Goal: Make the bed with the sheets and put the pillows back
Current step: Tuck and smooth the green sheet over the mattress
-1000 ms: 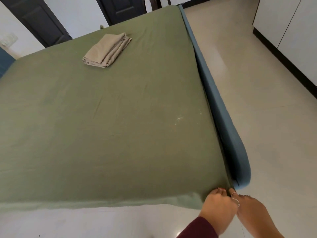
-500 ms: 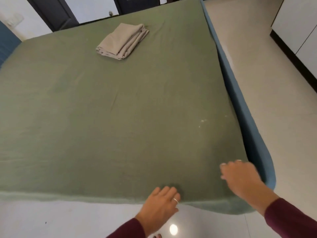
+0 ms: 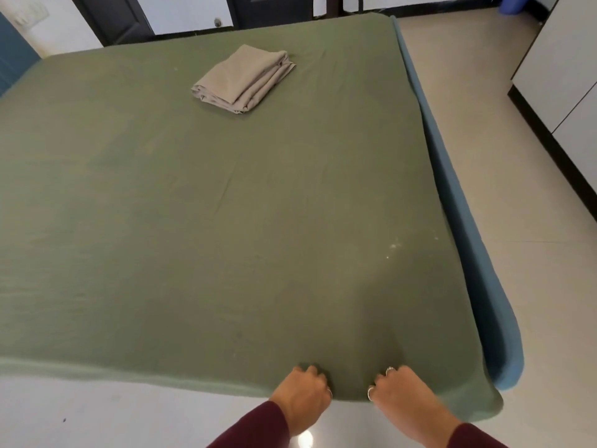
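Both hands, left hand [image 3: 305, 391] and right hand [image 3: 399, 392], are gripping the near edge of the green sheet [image 3: 226, 221] covering the bed, folded beige cloth [image 3: 244, 79] lying near the far end.

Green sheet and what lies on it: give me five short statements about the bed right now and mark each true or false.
1. Both hands grip the green sheet at the near edge. True: the left hand and right hand have fingers curled into it.
2. The folded beige cloth lies on the floor. False: it lies on the sheet, towards the far end.
3. A blue bed frame runs along the right side. True.
4. Two pillows rest on the bed. False: no pillow is in view.
5. The right hand wears no rings. False: rings show on its fingers.
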Tool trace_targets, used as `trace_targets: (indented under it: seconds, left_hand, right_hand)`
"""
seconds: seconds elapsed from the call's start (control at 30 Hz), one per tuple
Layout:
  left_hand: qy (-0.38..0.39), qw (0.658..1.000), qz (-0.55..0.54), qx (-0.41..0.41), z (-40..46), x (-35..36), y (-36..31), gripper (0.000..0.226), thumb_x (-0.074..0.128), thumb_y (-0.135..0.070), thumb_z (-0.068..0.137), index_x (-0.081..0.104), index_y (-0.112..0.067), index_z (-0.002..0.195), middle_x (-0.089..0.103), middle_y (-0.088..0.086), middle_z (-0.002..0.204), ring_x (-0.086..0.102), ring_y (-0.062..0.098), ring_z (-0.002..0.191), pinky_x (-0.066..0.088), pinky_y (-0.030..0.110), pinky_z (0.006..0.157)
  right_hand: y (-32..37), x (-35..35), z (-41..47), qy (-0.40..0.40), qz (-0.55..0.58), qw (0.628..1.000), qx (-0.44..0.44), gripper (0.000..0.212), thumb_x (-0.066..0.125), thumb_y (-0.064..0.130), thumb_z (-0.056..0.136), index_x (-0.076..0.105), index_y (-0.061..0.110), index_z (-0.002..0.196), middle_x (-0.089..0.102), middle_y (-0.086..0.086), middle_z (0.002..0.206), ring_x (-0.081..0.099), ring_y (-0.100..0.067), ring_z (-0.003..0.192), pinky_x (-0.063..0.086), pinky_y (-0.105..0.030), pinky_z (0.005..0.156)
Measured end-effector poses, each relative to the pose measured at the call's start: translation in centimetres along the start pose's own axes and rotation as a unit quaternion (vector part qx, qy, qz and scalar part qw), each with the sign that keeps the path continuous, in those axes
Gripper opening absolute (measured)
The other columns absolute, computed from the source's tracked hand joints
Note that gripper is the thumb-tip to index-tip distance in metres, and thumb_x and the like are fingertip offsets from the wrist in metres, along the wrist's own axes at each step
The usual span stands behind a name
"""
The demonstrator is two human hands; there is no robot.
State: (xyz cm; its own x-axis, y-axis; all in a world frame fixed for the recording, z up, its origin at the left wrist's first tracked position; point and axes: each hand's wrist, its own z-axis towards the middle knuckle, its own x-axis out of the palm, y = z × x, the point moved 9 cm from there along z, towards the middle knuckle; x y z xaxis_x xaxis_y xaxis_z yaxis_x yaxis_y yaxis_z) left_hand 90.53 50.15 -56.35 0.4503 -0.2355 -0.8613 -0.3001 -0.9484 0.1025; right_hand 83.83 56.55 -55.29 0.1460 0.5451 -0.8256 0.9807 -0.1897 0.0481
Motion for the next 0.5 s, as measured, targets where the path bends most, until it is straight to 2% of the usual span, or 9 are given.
trace_targets:
  seconds: [0.07, 0.13, 0.17, 0.27, 0.3, 0.37, 0.4, 0.43, 0.5]
  left_hand:
    - [0.050, 0.998, 0.014, 0.024, -0.3, 1.0, -1.0, 0.018, 0.054, -0.017, 0.083, 0.070, -0.013, 0.092, 0.065, 0.007, 0.087, 0.059, 0.026, 0.078, 0.053, 0.037, 0.073]
    - [0.062, 0.998, 0.011, 0.003, -0.3, 1.4, -1.6, 0.011, 0.062, -0.027, 0.067, 0.072, -0.022, 0.069, 0.062, -0.003, 0.065, 0.056, 0.018, 0.059, 0.052, 0.027, 0.058]
    - [0.071, 0.997, -0.011, -0.036, -0.4, 1.9, -1.1, 0.011, 0.060, -0.031, 0.058, 0.069, -0.025, 0.054, 0.055, -0.008, 0.052, 0.052, 0.013, 0.048, 0.049, 0.021, 0.049]
    - [-0.010, 0.996, -0.025, -0.085, 0.4, 1.2, -0.4, 0.031, 0.039, -0.021, 0.057, 0.063, -0.025, 0.038, 0.047, -0.008, 0.038, 0.044, 0.010, 0.035, 0.045, 0.018, 0.042]
    - [-0.019, 0.995, -0.016, -0.101, 0.5, -0.2, -0.1, 0.027, 0.042, -0.021, 0.055, 0.063, -0.025, 0.038, 0.048, -0.007, 0.038, 0.045, 0.010, 0.034, 0.046, 0.020, 0.043]
    - [0.005, 0.998, -0.025, -0.065, 1.2, -1.4, -0.4, 0.009, 0.060, -0.023, 0.054, 0.068, -0.022, 0.051, 0.057, -0.004, 0.048, 0.053, 0.014, 0.042, 0.045, 0.025, 0.048]
    - [0.015, 0.999, -0.028, -0.034, 1.8, -1.3, -0.8, 0.006, 0.068, -0.025, 0.055, 0.070, -0.020, 0.058, 0.060, -0.003, 0.054, 0.056, 0.016, 0.048, 0.042, 0.026, 0.049]
    - [0.024, 0.999, -0.035, -0.028, 2.4, -1.3, -1.1, 0.016, 0.076, -0.033, 0.051, 0.069, -0.021, 0.060, 0.059, -0.004, 0.055, 0.055, 0.015, 0.048, 0.038, 0.025, 0.047]
    - [0.012, 0.996, -0.082, -0.036, 3.8, -2.2, -1.2, 0.034, 0.084, -0.043, 0.037, 0.067, -0.023, 0.059, 0.055, -0.007, 0.053, 0.053, 0.012, 0.045, 0.030, 0.021, 0.043]
  right_hand:
    - [0.3, 1.2, -0.1, 0.009, -0.010, 1.000, 0.021, 0.036, 0.087, 0.040, 0.020, 0.066, 0.027, 0.047, 0.055, 0.002, 0.044, 0.056, -0.017, 0.039, 0.011, -0.025, 0.045]
    - [0.6, 0.5, -0.2, -0.061, 0.029, 0.997, 0.035, 0.044, 0.082, 0.038, -0.002, 0.055, 0.027, 0.031, 0.042, 0.004, 0.031, 0.044, -0.012, 0.026, 0.017, -0.022, 0.037]
    - [0.5, 0.9, 0.0, -0.080, 0.044, 0.995, 0.045, 0.046, 0.082, 0.037, -0.005, 0.053, 0.026, 0.029, 0.040, 0.002, 0.030, 0.042, -0.012, 0.024, 0.023, -0.020, 0.033]
    - [-0.2, 1.4, 0.0, -0.115, 0.046, 0.989, 0.080, 0.047, 0.084, 0.035, -0.002, 0.054, 0.024, 0.032, 0.042, -0.002, 0.032, 0.043, -0.015, 0.025, 0.035, -0.023, 0.031]
    - [-0.9, 1.6, -0.2, -0.105, 0.055, 0.989, 0.091, 0.047, 0.086, 0.038, 0.001, 0.056, 0.023, 0.035, 0.043, -0.002, 0.034, 0.045, -0.016, 0.027, 0.036, -0.024, 0.032]
    - [-3.1, 1.8, -1.3, -0.076, 0.088, 0.986, 0.117, 0.049, 0.084, 0.056, 0.016, 0.062, 0.020, 0.042, 0.047, -0.001, 0.039, 0.049, -0.018, 0.031, 0.039, -0.026, 0.035]
    - [-4.7, 2.5, -2.2, -0.070, 0.118, 0.981, 0.139, 0.051, 0.077, 0.067, 0.032, 0.065, 0.019, 0.046, 0.049, 0.000, 0.042, 0.051, -0.018, 0.034, 0.040, -0.027, 0.037]
    - [-6.3, 2.3, -3.5, -0.070, 0.126, 0.976, 0.161, 0.056, 0.063, 0.075, 0.054, 0.067, 0.019, 0.049, 0.052, 0.000, 0.044, 0.054, -0.019, 0.036, 0.042, -0.029, 0.037]
    - [-9.3, 0.7, -6.1, -0.149, 0.094, 0.967, 0.184, 0.075, 0.025, 0.073, 0.087, 0.072, 0.018, 0.064, 0.061, 0.000, 0.056, 0.061, -0.021, 0.048, 0.047, -0.033, 0.043]
